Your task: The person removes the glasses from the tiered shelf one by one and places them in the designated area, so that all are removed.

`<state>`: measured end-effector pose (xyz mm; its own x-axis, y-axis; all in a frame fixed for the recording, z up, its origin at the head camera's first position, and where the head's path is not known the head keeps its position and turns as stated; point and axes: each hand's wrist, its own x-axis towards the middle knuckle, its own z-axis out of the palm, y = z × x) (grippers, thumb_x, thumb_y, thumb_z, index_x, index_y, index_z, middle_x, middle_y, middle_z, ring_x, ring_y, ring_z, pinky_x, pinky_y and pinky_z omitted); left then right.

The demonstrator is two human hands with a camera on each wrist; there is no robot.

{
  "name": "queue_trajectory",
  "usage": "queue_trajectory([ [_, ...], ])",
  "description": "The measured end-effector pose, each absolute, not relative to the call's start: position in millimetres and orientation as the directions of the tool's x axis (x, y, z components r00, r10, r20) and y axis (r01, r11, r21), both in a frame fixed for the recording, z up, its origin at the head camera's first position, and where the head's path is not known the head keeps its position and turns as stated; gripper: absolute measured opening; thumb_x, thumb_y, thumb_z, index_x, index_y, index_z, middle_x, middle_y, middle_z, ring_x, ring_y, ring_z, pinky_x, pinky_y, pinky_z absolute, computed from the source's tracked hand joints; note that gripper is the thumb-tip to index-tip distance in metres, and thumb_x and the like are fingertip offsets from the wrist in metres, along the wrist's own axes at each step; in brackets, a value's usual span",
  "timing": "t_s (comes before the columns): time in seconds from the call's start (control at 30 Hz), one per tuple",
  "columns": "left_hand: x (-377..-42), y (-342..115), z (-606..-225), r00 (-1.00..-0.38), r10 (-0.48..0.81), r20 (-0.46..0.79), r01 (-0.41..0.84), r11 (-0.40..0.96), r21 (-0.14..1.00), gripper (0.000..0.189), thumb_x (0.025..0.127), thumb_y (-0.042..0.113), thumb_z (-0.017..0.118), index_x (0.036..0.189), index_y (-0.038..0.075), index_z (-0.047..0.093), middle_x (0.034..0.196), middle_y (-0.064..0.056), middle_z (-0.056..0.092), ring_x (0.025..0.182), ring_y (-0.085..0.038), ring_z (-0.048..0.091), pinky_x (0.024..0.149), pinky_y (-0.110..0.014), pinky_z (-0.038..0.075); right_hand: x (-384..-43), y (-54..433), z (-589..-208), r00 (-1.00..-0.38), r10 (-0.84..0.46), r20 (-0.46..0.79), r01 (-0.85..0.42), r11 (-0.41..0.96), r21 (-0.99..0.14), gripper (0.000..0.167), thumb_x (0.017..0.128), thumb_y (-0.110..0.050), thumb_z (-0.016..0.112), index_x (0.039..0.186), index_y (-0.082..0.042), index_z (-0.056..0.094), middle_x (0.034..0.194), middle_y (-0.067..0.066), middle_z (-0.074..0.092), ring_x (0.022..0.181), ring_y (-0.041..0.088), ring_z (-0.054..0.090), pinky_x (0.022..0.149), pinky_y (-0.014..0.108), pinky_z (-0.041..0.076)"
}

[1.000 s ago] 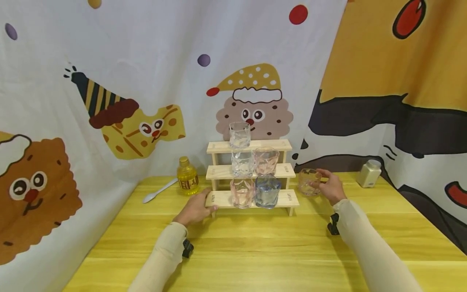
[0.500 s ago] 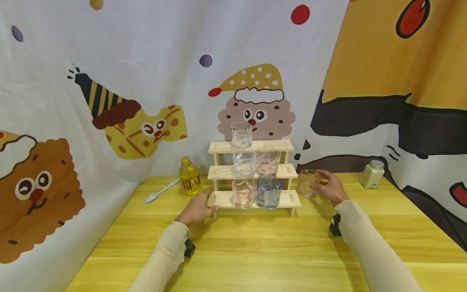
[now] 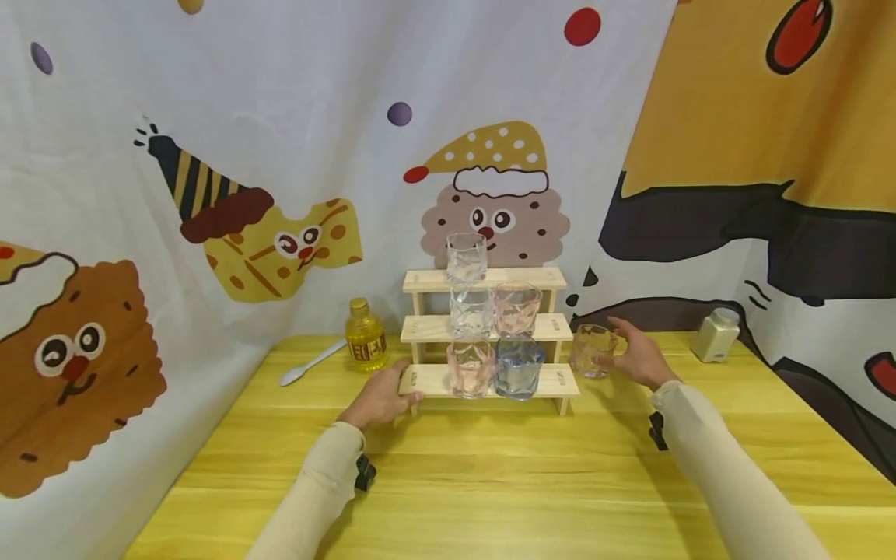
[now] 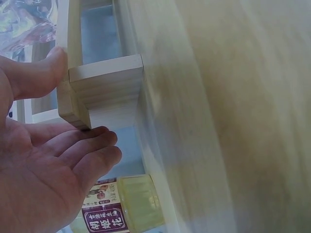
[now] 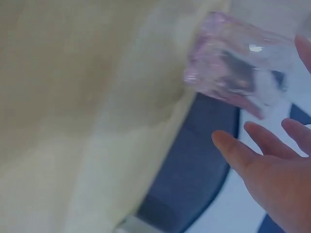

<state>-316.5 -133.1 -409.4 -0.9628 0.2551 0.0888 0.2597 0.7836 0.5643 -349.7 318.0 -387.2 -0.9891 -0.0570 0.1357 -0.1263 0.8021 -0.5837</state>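
Note:
A pink-tinted glass [image 3: 590,354] stands upright on the table, right of a three-tier wooden display stand [image 3: 430,379]. My right hand [image 3: 640,358] is just right of that glass; in the right wrist view its fingers are spread and apart from the glass [image 5: 238,63]. My left hand [image 3: 381,398] holds the left end of the stand's lowest step, thumb on the front edge and fingers at the end [image 4: 75,109]. On the stand are a clear glass [image 3: 467,258] on top, a clear glass [image 3: 470,311] and a pink one [image 3: 516,309] midway, a pink glass [image 3: 470,369] and a blue glass [image 3: 519,369] below.
A yellow oil bottle [image 3: 365,340] stands left of the stand, beside a white spoon [image 3: 313,364]. A white-capped jar [image 3: 716,336] is at the back right. Behind the table [image 3: 483,474] hangs a cartoon-printed curtain [image 3: 315,93].
The right hand's fingers have come away from the pink glass, and the hand has drawn slightly right. The left hand stays on the stand. The head view has shifted a little.

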Motion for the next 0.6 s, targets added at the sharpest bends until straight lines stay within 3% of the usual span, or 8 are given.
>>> queue_trajectory([
  [0.23, -316.7, -133.6, -411.4, -0.964, 0.254, 0.082, 0.254, 0.779, 0.573, 0.068, 0.094, 0.025, 0.072, 0.150, 0.000, 0.042, 0.139, -0.028, 0.057, 0.127, -0.044, 0.057, 0.108, -0.056, 0.047, -346.5, 301.5, -363.9, -0.953, -0.036, 0.300, -0.201, 0.818, -0.538, 0.084, 0.093, -0.024, 0.072, 0.158, -0.001, 0.025, 0.152, 0.036, 0.038, 0.134, 0.058, 0.041, 0.106, 0.071, 0.039],
  [0.4, -316.5, -134.5, -411.9, -0.963, 0.257, 0.082, 0.257, 0.779, 0.572, 0.068, 0.094, 0.025, 0.072, 0.150, 0.000, 0.042, 0.140, -0.028, 0.057, 0.128, -0.044, 0.056, 0.108, -0.057, 0.047, -346.5, 281.1, -345.9, -0.918, -0.024, 0.395, -0.277, 0.752, -0.599, 0.078, 0.096, -0.030, 0.070, 0.159, -0.009, 0.028, 0.155, 0.030, 0.040, 0.132, 0.057, 0.046, 0.106, 0.067, 0.043],
  [0.6, -316.1, -133.7, -410.5, -0.964, 0.250, 0.087, 0.253, 0.773, 0.582, 0.068, 0.094, 0.026, 0.072, 0.149, 0.000, 0.042, 0.140, -0.028, 0.057, 0.128, -0.044, 0.056, 0.108, -0.056, 0.047, -356.7, 249.8, -322.8, -0.866, -0.014, 0.500, -0.387, 0.651, -0.653, 0.072, 0.095, -0.023, 0.071, 0.157, -0.012, 0.035, 0.154, 0.025, 0.045, 0.138, 0.048, 0.046, 0.112, 0.059, 0.043],
])
